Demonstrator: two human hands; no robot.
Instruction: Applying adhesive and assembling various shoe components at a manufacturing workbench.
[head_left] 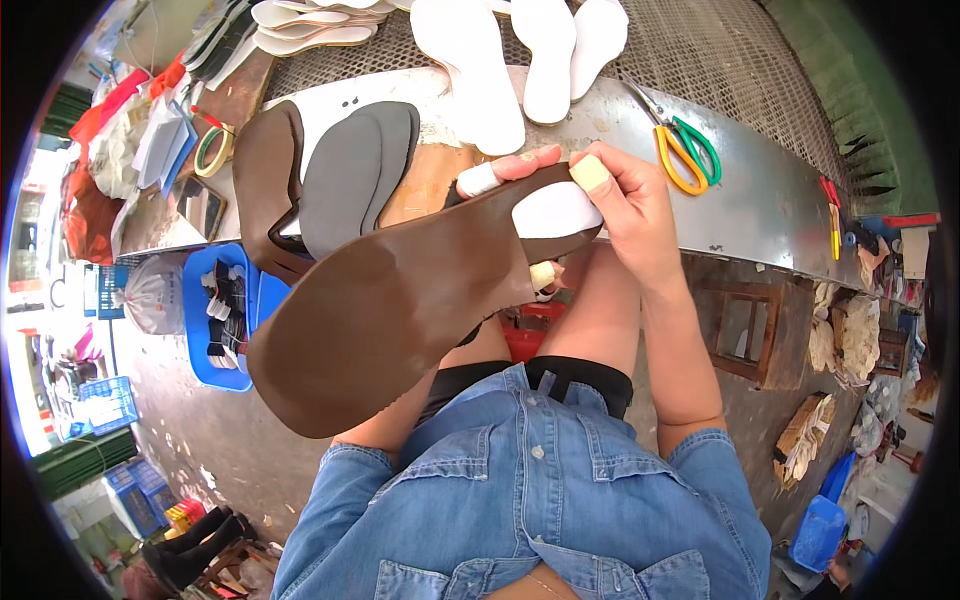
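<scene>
A large brown shoe sole (390, 300) is held tilted over my lap, its broad toe end toward the lower left. At its heel end shows a white insole (558, 212) with a brown rim around it. My left hand (510, 172) grips the sole from beneath; taped fingertips show at its far edge and near edge, and the rest is hidden. With thumb and finger, one wrapped in yellowish tape, my right hand (635, 205) pinches the tip of the heel end. Behind the sole, brown sole pieces (262, 185) and dark grey sole pieces (345, 180) lie stacked on the bench.
White insoles (470, 80) lie along the metal bench (760, 200) and its mesh top. Scissors (680, 150) with yellow and green handles rest at the right. A tape roll (213, 150) sits at the left, above a blue bin (205, 340). A wooden stool (765, 330) stands under the bench.
</scene>
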